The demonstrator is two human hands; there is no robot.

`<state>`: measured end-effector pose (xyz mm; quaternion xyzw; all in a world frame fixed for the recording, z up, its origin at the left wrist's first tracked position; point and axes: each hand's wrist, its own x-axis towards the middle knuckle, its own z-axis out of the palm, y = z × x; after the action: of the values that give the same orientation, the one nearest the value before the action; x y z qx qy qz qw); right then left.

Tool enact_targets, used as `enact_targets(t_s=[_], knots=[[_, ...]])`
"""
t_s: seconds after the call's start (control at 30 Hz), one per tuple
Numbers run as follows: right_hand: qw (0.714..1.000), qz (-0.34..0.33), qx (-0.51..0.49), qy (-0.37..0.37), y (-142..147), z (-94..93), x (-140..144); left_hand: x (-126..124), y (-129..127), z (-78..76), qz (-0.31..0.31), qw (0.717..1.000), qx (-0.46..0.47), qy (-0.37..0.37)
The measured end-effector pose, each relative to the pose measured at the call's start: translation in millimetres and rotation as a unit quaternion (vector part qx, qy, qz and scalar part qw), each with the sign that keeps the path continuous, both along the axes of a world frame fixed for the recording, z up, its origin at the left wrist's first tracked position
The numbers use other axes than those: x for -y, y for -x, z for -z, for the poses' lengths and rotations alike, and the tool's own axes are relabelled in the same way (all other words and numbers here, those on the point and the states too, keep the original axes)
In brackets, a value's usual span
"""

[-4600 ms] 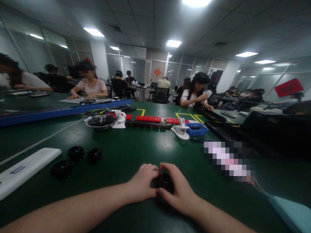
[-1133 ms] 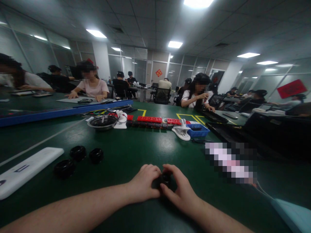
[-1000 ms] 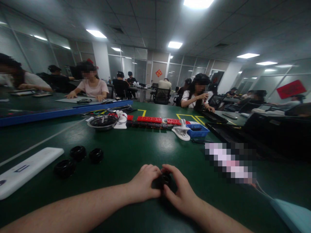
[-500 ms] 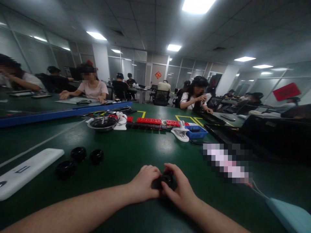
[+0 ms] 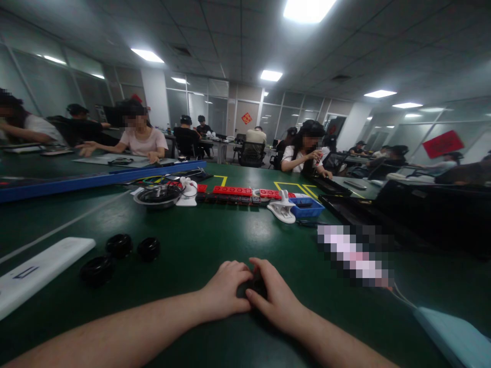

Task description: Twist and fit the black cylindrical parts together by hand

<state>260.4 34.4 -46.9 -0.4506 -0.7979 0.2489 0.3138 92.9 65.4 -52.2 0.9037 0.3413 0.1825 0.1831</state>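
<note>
On the green desk (image 5: 199,240), the left hand (image 5: 226,289) and right hand (image 5: 278,301) close together around a small black part (image 5: 256,287), nearly hiding it. It looks light, rigid and smooth, best pinched by its outer rim.

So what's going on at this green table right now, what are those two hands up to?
A person has both hands closed around a small black round part on the green table. The left hand and right hand meet over it and hide most of it. Three similar black rings lie apart to the left, beside a white strip. Other people sit working at tables farther back.
</note>
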Motion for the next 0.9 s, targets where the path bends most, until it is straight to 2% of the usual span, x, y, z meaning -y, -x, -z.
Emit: enact_targets(t_s=[0.2, 0.37, 0.43, 0.63, 0.7, 0.8, 0.9], knots=[[0.999, 0.025, -0.028, 0.003, -0.3, -0.3, 0.7, 1.3, -0.3, -2.7, -0.002, 1.0, 0.014, 0.002], [0.996, 0.045, 0.071, -0.028, 2.3, -0.6, -0.7, 1.2, -0.2, -1.6, -0.008, 1.0, 0.013, 0.005], [0.995, 0.059, 0.076, -0.025, 0.9, -0.2, -2.8, 0.4, 0.1, -0.7, -0.006, 1.0, 0.014, 0.009], [0.987, 0.138, -0.083, -0.007, -6.5, 3.9, -11.5, -1.5, 0.5, 1.4, -0.013, 0.999, 0.017, 0.025], [0.978, 0.128, -0.163, 0.02, -7.2, 6.2, -14.1, -1.3, 0.3, 1.3, -0.011, 0.999, 0.023, 0.026], [0.951, 0.089, -0.28, 0.101, -6.5, 10.0, -17.1, -1.1, -0.1, 0.4, -0.001, 0.999, 0.036, 0.029], [0.931, 0.078, -0.324, 0.147, -5.8, 12.4, -19.7, -1.3, -0.4, -0.5, 0.006, 0.999, 0.039, 0.037]])
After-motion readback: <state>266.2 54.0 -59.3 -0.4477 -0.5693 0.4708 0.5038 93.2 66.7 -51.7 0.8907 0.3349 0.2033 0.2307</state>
